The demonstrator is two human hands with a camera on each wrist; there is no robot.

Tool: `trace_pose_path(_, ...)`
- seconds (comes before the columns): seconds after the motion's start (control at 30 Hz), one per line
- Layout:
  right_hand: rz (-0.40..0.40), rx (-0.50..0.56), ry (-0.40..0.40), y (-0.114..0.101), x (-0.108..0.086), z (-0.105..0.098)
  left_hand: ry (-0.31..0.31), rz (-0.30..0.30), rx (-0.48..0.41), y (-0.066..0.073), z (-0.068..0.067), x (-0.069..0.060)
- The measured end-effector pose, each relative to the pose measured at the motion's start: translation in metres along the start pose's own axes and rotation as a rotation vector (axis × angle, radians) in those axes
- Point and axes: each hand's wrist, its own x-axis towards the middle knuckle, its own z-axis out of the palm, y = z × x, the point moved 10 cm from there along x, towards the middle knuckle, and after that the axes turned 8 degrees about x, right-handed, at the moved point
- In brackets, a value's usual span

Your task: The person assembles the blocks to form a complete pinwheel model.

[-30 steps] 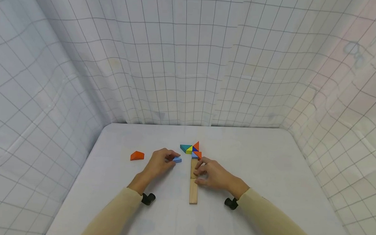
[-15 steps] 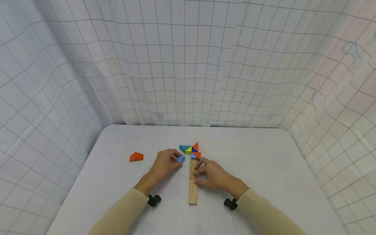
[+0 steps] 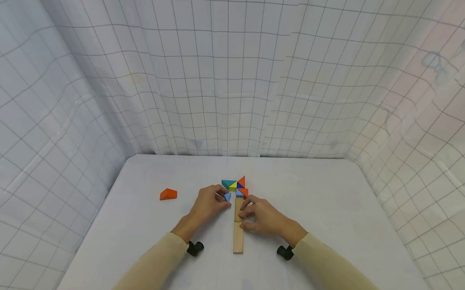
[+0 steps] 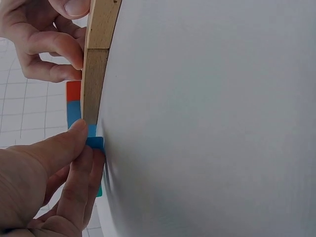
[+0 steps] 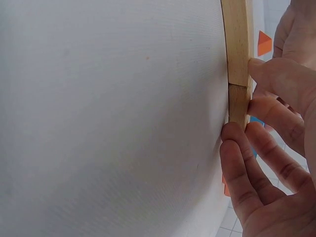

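Note:
My left hand (image 3: 208, 203) pinches a light blue block (image 3: 227, 197) between thumb and fingers, just left of the upper wooden strip (image 3: 238, 203). In the left wrist view this blue block (image 4: 95, 142) is mostly covered by the fingers. My right hand (image 3: 266, 216) rests its bent fingertips and thumb along the right side of the upper strip and the lower wooden strip (image 3: 238, 238), which lie end to end. Above them sits a pinwheel-like cluster: a teal block (image 3: 227, 183), a yellow block (image 3: 232, 188), orange triangles (image 3: 242, 181), a dark blue piece and another light blue block (image 3: 239, 193).
A loose orange block (image 3: 169, 194) lies to the left on the white table (image 3: 312, 187). Gridded white curtains (image 3: 235, 76) surround the back and sides. Small black devices sit at both wrists.
My left hand has moved right with the light blue block, turning it and bringing it close to the upper strip and cluster. The right hand stays in place.

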Motion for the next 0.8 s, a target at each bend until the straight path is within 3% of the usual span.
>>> trace_pose_path(0.2,-0.013,-0.004,0.000,-0.0003,-0.0015,0.0009,0.005,-0.029,-0.015,-0.0023,0.0045,-0.0010)
trace_pose_path(0.47,-0.025,-0.006,0.003,0.0004,-0.0023,0.0015,0.023,0.006,-0.040,0.0047,0.0031,-0.0021)
trace_pose_path(0.8,-0.005,-0.006,-0.002,-0.0015,-0.0023,-0.0006,0.050,0.080,-0.068,-0.0031,0.0094,0.0046)
